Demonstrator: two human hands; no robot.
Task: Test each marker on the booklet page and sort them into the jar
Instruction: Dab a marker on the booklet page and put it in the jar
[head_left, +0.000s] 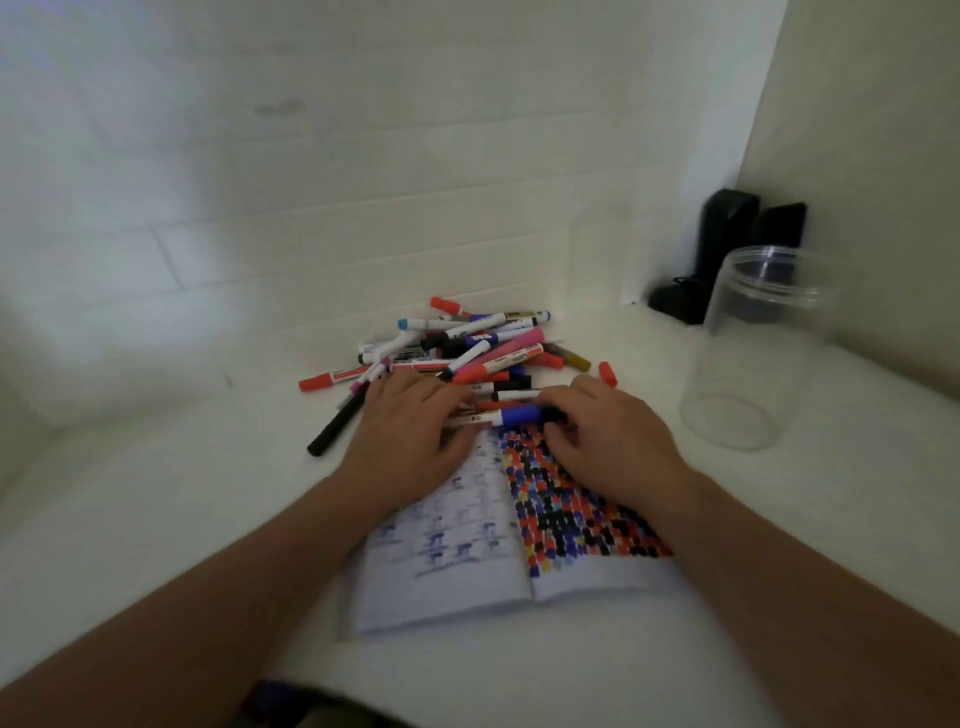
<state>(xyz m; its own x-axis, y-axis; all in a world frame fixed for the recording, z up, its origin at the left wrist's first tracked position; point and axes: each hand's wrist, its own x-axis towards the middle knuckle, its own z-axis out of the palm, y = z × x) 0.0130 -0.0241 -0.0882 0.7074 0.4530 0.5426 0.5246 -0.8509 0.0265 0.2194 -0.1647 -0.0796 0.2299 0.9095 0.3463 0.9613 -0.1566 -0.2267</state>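
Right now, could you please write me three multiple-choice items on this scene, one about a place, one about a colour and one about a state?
1. Where does the jar stand relative to the booklet?
A. to its right
B. to its left
C. on top of it

2. What colour is the cap of the marker held between the left hand and the right hand?
A. green
B. blue
C. yellow

3. What state is the jar in?
A. lidded and full
B. tipped over
C. upright, open, empty

Answers: 1 A, it stands right of the pages; 2 B, the cap shows blue; 3 C, no lid or markers show.
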